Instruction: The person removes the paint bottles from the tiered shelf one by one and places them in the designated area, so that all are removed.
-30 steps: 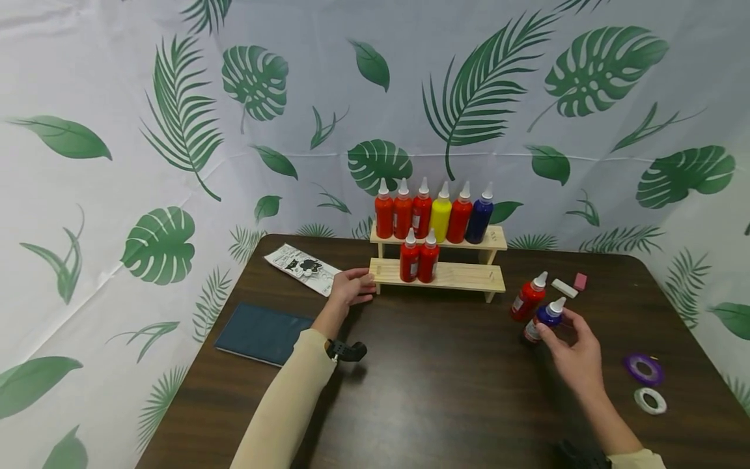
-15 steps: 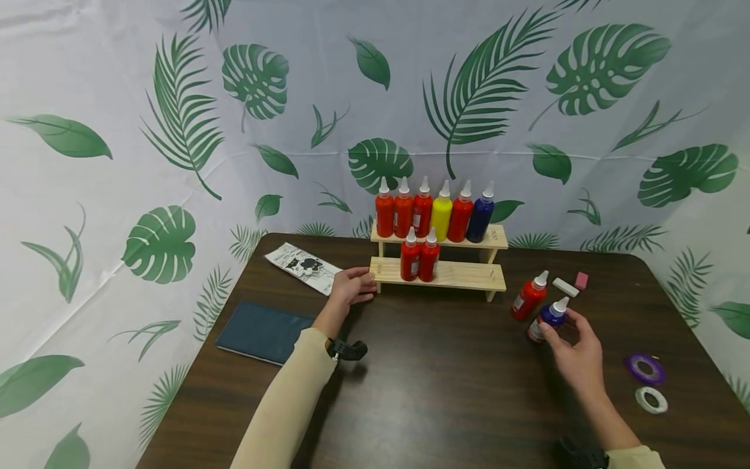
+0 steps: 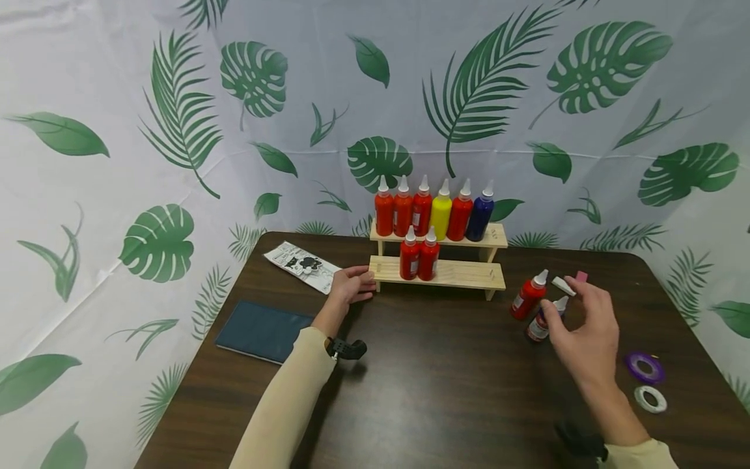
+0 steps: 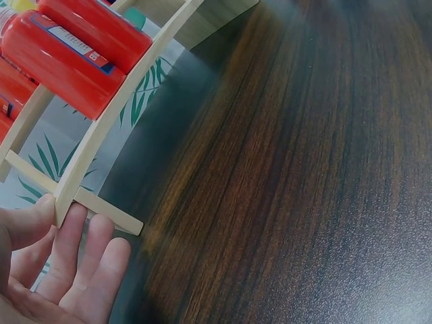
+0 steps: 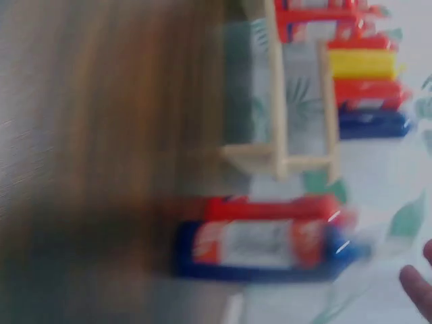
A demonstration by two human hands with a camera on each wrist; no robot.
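At the left end of a two-tier wooden rack (image 3: 463, 275), my left hand (image 3: 350, 286) pinches the lower board, thumb on top and fingers beneath, as the left wrist view shows. My right hand (image 3: 588, 332) is spread beside a blue squeeze bottle (image 5: 260, 251) with a white nozzle, its thumb and fingers parted around the nozzle in the head view. In the right wrist view the fingers are apart from that bottle. A red squeeze bottle (image 3: 528, 298) stands just behind the blue one. Two red bottles (image 4: 64, 57) stand on the lower board.
Several red bottles, a yellow bottle (image 3: 441, 218) and another blue bottle (image 3: 480, 218) line the upper tier. A notebook (image 3: 263, 331) and printed sheet (image 3: 301, 266) lie left. White (image 3: 564, 285) and pink (image 3: 581, 276) blocks and two tape rolls (image 3: 644, 367) lie right.
My right hand has let go of the blue bottle and lifted slightly up and to the right, its fingers spreading. The bottle stays on the table. My left hand keeps its place on the rack.
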